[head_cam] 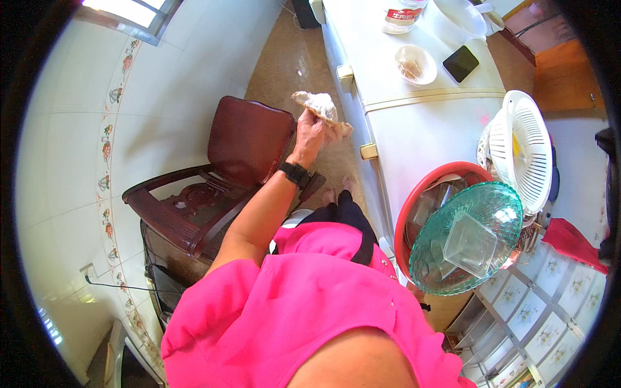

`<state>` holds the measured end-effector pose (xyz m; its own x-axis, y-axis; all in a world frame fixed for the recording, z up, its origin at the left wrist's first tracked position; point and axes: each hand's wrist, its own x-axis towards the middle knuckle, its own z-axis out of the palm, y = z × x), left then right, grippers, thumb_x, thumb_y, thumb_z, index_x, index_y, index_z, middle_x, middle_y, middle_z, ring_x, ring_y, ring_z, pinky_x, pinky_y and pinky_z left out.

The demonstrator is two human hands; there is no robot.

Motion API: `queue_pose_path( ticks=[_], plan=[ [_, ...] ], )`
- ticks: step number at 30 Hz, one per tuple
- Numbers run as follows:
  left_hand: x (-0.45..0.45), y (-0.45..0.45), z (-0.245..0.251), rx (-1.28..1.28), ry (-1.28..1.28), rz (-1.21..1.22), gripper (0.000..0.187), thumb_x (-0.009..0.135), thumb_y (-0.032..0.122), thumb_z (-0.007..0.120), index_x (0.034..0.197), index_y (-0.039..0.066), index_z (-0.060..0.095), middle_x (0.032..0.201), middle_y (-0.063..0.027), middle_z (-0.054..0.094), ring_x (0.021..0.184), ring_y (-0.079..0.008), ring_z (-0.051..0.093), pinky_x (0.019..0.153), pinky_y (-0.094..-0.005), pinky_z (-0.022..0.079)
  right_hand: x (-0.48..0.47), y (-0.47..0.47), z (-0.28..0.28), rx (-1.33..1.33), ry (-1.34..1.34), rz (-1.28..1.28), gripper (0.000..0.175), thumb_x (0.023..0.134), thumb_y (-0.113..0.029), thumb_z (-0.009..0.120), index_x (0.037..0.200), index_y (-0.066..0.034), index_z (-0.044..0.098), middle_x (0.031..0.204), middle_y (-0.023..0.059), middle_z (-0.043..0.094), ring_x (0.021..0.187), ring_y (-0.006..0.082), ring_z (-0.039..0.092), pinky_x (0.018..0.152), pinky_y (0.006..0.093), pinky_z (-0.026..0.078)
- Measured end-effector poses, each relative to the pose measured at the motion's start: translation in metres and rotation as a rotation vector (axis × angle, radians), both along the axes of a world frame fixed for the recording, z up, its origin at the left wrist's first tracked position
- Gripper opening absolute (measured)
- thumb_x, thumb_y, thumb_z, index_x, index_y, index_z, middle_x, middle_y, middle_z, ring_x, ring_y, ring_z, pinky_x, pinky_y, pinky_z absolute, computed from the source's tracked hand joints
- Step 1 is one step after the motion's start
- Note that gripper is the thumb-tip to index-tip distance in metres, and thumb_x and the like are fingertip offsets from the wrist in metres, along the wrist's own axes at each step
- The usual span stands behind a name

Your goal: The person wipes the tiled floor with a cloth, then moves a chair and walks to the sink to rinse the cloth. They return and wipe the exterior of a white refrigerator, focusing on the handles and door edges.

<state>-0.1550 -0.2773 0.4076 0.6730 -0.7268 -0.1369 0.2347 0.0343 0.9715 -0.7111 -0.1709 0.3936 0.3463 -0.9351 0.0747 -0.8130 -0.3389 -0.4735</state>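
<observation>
My left hand (310,131), with a black band on its wrist, is stretched forward over the floor and grips a crumpled white-and-beige cloth (321,105). The cloth's lower edge looks blurred. To the left of the hand stands a dark red wooden chair (250,140) with a carved armrest. A white chest freezer (412,131) with beige hinges is on the right. My right hand (416,292) is almost wholly hidden low at my side, below a green clear-plastic basket (422,242); a dark band shows near it. What that hand does cannot be seen.
On the freezer are a white bowl (427,72), a black phone-like slab (461,64), a plastic jar (401,22), a white tub (458,19), a red basin (405,218) and a white colander (538,160). A tiled wall (170,87) bounds the left.
</observation>
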Motion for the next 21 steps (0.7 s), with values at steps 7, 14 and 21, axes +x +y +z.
queue_pose_path(
  ticks=[7, 14, 21],
  plan=[
    [0.029, -0.053, -0.003, 0.021, -0.08, 0.075, 0.027, 0.091, 0.0, 0.07, 0.117, 0.003, 0.066, 0.107, -0.0008, 0.071, 0.096, -0.013, 0.067, 0.088, -0.03, 0.055, 0.005, 0.006, -0.003, 0.043, 0.019, -0.165, 0.017, 0.099, -0.014, 0.061, 0.094, -0.0008, 0.07, 0.091, 0.0189, 0.073, 0.083, 0.0345, 0.068, 0.076, 0.0455, 0.053],
    [0.055, -0.098, -0.011, 0.182, -0.521, 0.03, 0.028, 0.089, 0.002, 0.074, 0.116, 0.004, 0.065, 0.106, -0.004, 0.072, 0.097, -0.0145, 0.067, 0.085, -0.0313, 0.056, 0.026, 0.026, 0.002, 0.036, 0.065, -0.397, 0.019, 0.101, -0.015, 0.06, 0.098, 0.0002, 0.071, 0.095, 0.0191, 0.073, 0.086, 0.0336, 0.068, 0.077, 0.0448, 0.054],
    [0.094, -0.129, -0.033, 0.233, -0.884, -0.249, 0.041, 0.079, 0.007, 0.08, 0.115, 0.001, 0.061, 0.112, -0.0209, 0.064, 0.107, -0.0436, 0.062, 0.093, -0.0486, 0.052, 0.112, 0.062, 0.016, 0.015, 0.135, -0.697, 0.021, 0.103, -0.016, 0.059, 0.102, 0.0013, 0.071, 0.099, 0.0193, 0.073, 0.088, 0.0327, 0.068, 0.077, 0.0442, 0.054]
  ],
)
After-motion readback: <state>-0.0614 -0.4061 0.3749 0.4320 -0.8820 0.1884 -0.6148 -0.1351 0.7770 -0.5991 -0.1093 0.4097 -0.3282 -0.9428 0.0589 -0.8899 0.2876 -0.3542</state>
